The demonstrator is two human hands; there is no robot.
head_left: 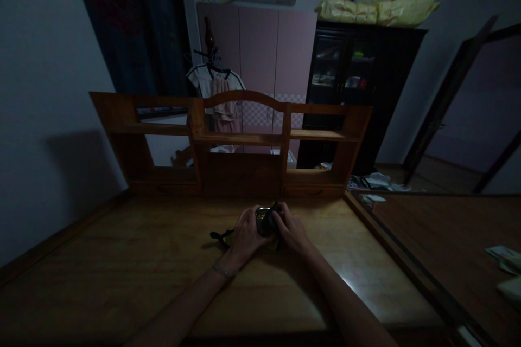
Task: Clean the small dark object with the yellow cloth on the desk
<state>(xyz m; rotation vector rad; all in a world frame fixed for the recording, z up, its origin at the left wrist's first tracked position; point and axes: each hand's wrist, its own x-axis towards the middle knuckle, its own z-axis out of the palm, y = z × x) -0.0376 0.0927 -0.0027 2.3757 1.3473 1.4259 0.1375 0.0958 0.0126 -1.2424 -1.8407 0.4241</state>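
Note:
Over the wooden boards, both hands meet at a dark rounded object [264, 222] with a shiny rim; the dim light hides its exact kind. My left hand [246, 233] wraps its left side, fingers curled, a thin bracelet at the wrist. From the right, my right hand [291, 227] pinches a dark piece [277, 209] at the object's upper right edge. A black strap loop [220, 236] sticks out to the left beneath my left hand. Some yellowish material shows below the fingers; whether it belongs to the same object I cannot tell.
Beyond the hands stands a wooden shelf headboard [244, 173] with open compartments and small drawers. A raised wooden edge [391, 249] runs along the right side. Papers [504, 255] lie on the floor at the right. A white wall [52, 119] bounds the left.

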